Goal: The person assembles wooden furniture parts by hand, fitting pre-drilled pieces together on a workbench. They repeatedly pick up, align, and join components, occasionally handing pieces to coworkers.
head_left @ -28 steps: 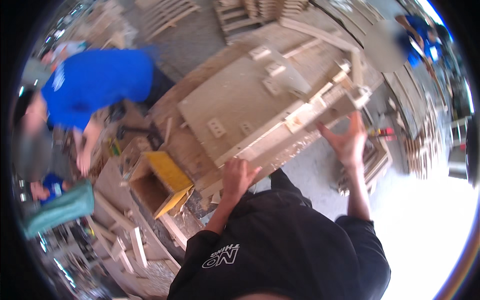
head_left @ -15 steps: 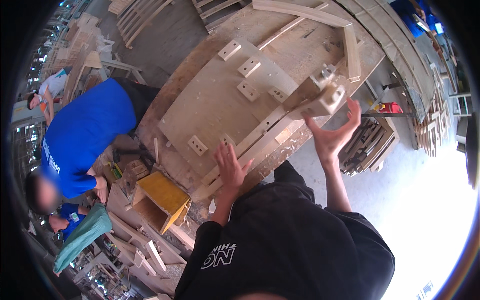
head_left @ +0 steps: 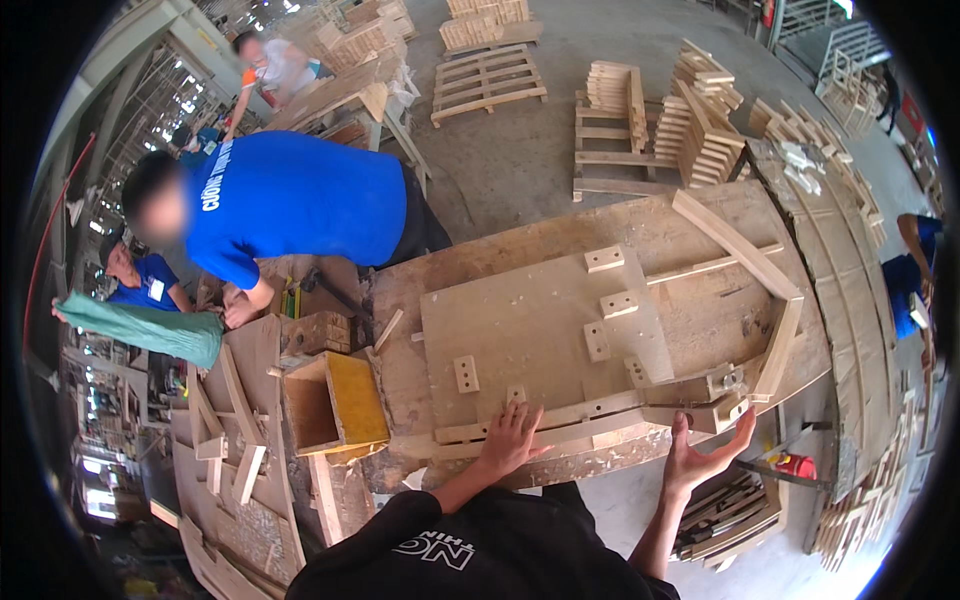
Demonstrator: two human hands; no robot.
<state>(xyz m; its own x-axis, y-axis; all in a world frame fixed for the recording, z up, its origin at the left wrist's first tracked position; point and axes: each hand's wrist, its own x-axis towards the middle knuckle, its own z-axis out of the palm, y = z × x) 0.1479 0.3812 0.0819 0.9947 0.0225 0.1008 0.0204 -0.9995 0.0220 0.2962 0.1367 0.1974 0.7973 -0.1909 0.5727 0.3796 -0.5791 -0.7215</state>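
Observation:
A flat jig board [head_left: 545, 330] lies on the workbench, with several small drilled wooden blocks [head_left: 597, 342] fixed on it. Along its near edge runs a long, slightly curved wooden strip [head_left: 570, 434]. My left hand [head_left: 510, 440] lies over that strip, fingers spread and pointing away from me, near one of the drilled blocks. At the strip's right end sits a wooden block fitting [head_left: 722, 413] with metal parts behind it. My right hand [head_left: 697, 455] is just in front of this fitting, thumb and fingers wide apart, gripping nothing.
An angled wooden frame piece [head_left: 740, 245] lies on the bench's far right. At the left stands a yellow-sided wooden box [head_left: 355, 400]. A co-worker in a blue shirt [head_left: 295, 195] bends over the bench beyond it. Stacked wood parts [head_left: 695, 120] stand on the floor behind.
The view has swung, so the bench now appears more level and the far floor shows. Both my hands stay near the strip and the fitting, still open.

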